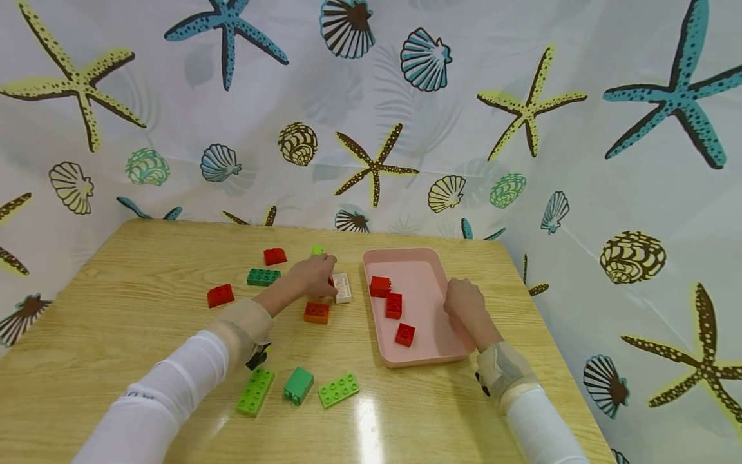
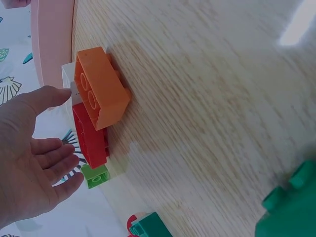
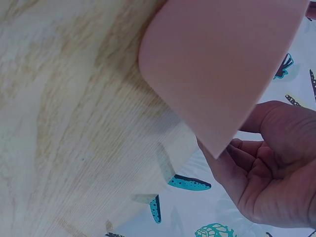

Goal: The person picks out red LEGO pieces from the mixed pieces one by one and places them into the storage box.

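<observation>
My left hand (image 1: pixel 315 274) reaches over the table's middle with fingers straight and spread. In the left wrist view the left hand (image 2: pixel 34 163) hovers just beside a red brick (image 2: pixel 91 138), holding nothing. An orange brick (image 1: pixel 316 312) lies just in front of it and a white brick (image 1: pixel 342 288) to its right. My right hand (image 1: pixel 464 303) grips the right rim of a pink tray (image 1: pixel 426 264) with curled fingers. From the right wrist camera, the right hand (image 3: pixel 269 168) curls behind the tray's wall (image 3: pixel 222 64). Three red bricks (image 1: pixel 393 305) lie in the tray.
Loose bricks lie on the wooden table (image 1: pixel 145 322): a red one (image 1: pixel 275 256), a dark green one (image 1: pixel 263 277), another red one (image 1: pixel 220 295), a small lime one (image 1: pixel 317 249). Near the front are a lime plate (image 1: pixel 255 391), a green block (image 1: pixel 298 385) and a second lime plate (image 1: pixel 339 390). A patterned curtain surrounds the table.
</observation>
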Demonstrator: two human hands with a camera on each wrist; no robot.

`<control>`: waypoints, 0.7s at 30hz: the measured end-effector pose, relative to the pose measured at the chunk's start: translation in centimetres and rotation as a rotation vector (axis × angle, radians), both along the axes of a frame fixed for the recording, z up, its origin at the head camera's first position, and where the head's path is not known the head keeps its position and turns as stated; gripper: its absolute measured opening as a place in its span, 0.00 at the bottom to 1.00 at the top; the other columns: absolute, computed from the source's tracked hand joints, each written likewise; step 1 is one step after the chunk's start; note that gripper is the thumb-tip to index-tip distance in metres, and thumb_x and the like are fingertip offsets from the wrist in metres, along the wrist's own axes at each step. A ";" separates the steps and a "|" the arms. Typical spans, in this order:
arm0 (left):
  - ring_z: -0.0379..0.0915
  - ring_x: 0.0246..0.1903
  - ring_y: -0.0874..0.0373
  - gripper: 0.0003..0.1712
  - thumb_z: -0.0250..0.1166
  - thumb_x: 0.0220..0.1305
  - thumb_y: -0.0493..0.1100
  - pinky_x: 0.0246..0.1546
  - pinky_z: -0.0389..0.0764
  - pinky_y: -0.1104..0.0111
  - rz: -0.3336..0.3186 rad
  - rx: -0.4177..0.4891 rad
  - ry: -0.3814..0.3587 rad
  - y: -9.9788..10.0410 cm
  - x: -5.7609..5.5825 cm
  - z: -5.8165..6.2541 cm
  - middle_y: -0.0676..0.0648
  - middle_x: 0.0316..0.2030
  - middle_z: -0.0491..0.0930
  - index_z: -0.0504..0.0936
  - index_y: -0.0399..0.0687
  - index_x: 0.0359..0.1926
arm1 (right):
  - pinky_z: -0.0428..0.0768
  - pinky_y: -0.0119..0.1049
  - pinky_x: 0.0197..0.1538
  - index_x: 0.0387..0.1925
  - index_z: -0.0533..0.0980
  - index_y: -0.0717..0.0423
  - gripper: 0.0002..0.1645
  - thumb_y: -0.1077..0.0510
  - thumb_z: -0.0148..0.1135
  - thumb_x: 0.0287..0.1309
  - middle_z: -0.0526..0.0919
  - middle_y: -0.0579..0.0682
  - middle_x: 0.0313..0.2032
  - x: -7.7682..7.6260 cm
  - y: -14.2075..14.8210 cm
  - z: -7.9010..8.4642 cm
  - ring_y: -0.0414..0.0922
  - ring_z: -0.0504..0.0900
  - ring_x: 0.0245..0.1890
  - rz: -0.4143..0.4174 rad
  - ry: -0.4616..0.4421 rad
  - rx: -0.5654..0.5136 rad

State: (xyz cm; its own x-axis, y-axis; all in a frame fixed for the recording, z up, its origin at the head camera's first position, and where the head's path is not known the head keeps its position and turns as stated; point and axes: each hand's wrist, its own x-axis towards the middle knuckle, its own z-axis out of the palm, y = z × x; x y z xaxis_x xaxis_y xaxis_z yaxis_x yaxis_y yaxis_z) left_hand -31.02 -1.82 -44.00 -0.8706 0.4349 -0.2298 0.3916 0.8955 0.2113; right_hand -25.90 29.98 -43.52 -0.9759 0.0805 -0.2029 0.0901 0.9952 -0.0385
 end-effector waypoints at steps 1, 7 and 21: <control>0.67 0.62 0.44 0.43 0.69 0.64 0.53 0.61 0.71 0.53 -0.002 0.001 -0.004 -0.1 0.0 0.0 0.36 0.66 0.67 0.63 0.36 0.71 | 0.78 0.40 0.28 0.35 0.76 0.68 0.05 0.66 0.60 0.61 0.76 0.56 0.26 0.0 0.0 0.0 0.49 0.77 0.26 -0.001 0.000 -0.001; 0.64 0.64 0.43 0.44 0.70 0.63 0.53 0.61 0.70 0.51 -0.015 -0.001 -0.011 -0.3 0.2 0.1 0.35 0.66 0.66 0.63 0.35 0.70 | 0.78 0.41 0.28 0.35 0.76 0.68 0.05 0.66 0.60 0.61 0.76 0.57 0.27 0.1 0.1 0.1 0.49 0.77 0.27 0.003 -0.001 -0.004; 0.58 0.68 0.41 0.47 0.70 0.63 0.51 0.64 0.66 0.50 0.014 -0.009 -0.015 -0.9 -0.2 -0.9 0.34 0.71 0.59 0.59 0.33 0.73 | 0.80 0.42 0.29 0.35 0.76 0.68 0.05 0.66 0.60 0.61 0.77 0.58 0.28 0.4 -0.2 0.3 0.49 0.78 0.28 0.005 0.008 0.005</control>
State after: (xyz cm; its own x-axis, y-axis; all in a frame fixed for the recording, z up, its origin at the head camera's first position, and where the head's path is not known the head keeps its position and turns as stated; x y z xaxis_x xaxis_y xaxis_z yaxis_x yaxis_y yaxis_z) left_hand -31.21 -2.74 -44.89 -0.8731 0.4204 -0.2469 0.3754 0.9028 0.2095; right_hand -25.46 29.78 -43.18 -0.9778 0.0763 -0.1951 0.0846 0.9958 -0.0343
